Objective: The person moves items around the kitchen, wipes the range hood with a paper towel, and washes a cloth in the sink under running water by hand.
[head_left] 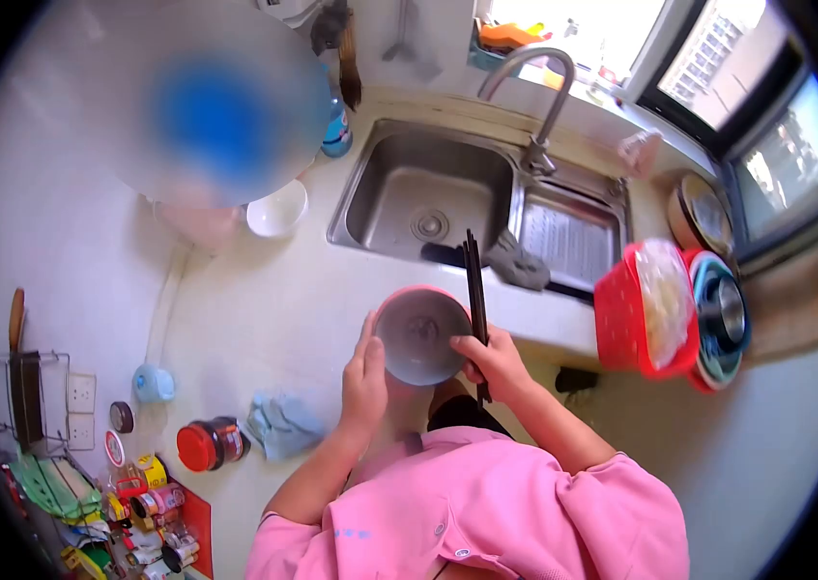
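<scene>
A bowl (420,338), grey inside with a pinkish rim, is held between both hands in front of my body. My left hand (364,385) is closed against its left side, fingers along the outer wall. My right hand (498,365) grips the right rim with the thumb over the edge, and also holds dark chopsticks (475,290) that point up toward the sink. The exact number of chopsticks is unclear. Beyond the bowl, a grey cloth (517,262) hangs over the front edge of the sink (354,193).
A curved faucet (556,106) rises behind the sink. Left stand a white bowl (278,210), a red-lidded jar (206,445) and a blue cloth (283,425). A red basket (617,314) and stacked basins (718,338) are at right. A large blurred pale shape (109,106) blocks the upper left.
</scene>
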